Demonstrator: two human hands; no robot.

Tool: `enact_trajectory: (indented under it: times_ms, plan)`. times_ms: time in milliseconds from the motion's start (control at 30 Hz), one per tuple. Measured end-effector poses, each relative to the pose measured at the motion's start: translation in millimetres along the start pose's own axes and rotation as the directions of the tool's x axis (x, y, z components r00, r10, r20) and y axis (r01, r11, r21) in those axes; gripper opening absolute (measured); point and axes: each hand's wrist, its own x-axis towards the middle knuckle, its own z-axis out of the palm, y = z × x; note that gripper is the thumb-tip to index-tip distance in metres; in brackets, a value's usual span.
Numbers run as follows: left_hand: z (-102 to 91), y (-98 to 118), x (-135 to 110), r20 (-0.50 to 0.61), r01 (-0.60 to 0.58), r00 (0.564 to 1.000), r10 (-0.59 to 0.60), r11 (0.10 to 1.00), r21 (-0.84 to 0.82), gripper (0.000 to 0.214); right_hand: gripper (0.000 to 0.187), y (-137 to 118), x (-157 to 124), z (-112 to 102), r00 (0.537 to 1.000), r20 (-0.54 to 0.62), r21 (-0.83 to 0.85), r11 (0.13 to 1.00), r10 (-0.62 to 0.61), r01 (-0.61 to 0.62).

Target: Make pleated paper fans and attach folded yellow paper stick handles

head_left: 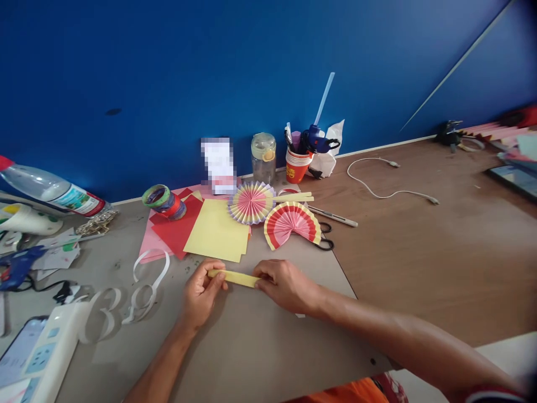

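A narrow folded yellow paper strip [235, 277] lies on the grey board [260, 347] in front of me. My left hand [202, 295] pinches its left end between thumb and fingers. My right hand [285, 285] presses down on its right end with fingers closed over it. Just beyond the strip lies a flat yellow sheet [218, 230] on red and pink sheets [178, 229]. Two pleated paper fans rest behind it, one pink and yellow [250, 202], one red and yellow [291, 223].
Tape rolls [163, 200], black scissors [324, 236], a pen [333, 216], a red cup of tools [298, 162], a jar [263, 157] and a white cable [386, 193] lie further back. A bottle [54, 190], glue gun [19, 267], white ribbon [146, 280] and power strip [46, 352] crowd the left.
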Motion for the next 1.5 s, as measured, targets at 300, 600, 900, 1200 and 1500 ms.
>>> enact_trajectory:
  times_ms: [300,600,900,1200,1500]
  plan:
    - [-0.2,10.0,1.5,0.09,0.093,0.994,-0.061,0.911,-0.403,0.044,0.01,-10.0,5.0,9.3,0.985,-0.098,0.315,0.944,0.14,-0.102]
    - [8.1,10.9,-6.2,0.158,0.227,0.972,-0.174,0.873,-0.432,0.019,0.008,-29.8,19.4,28.1,0.996,-0.038,0.364,0.929,0.086,-0.067]
    - [5.5,9.5,-5.4,0.092,0.248,0.968,-0.233,0.842,-0.479,0.024,0.01,-21.1,20.1,33.2,1.0,-0.017,0.269,0.963,0.015,-0.01]
    - [-2.7,14.5,7.9,-0.057,0.221,0.94,-0.335,0.73,-0.647,0.022,0.009,-16.0,18.1,27.9,0.993,0.115,0.285,0.957,0.011,-0.044]
    - [-17.0,5.4,13.2,-0.071,0.206,0.942,-0.328,0.732,-0.649,0.024,0.01,-6.8,18.0,27.1,0.979,0.204,0.318,0.945,0.013,-0.079]
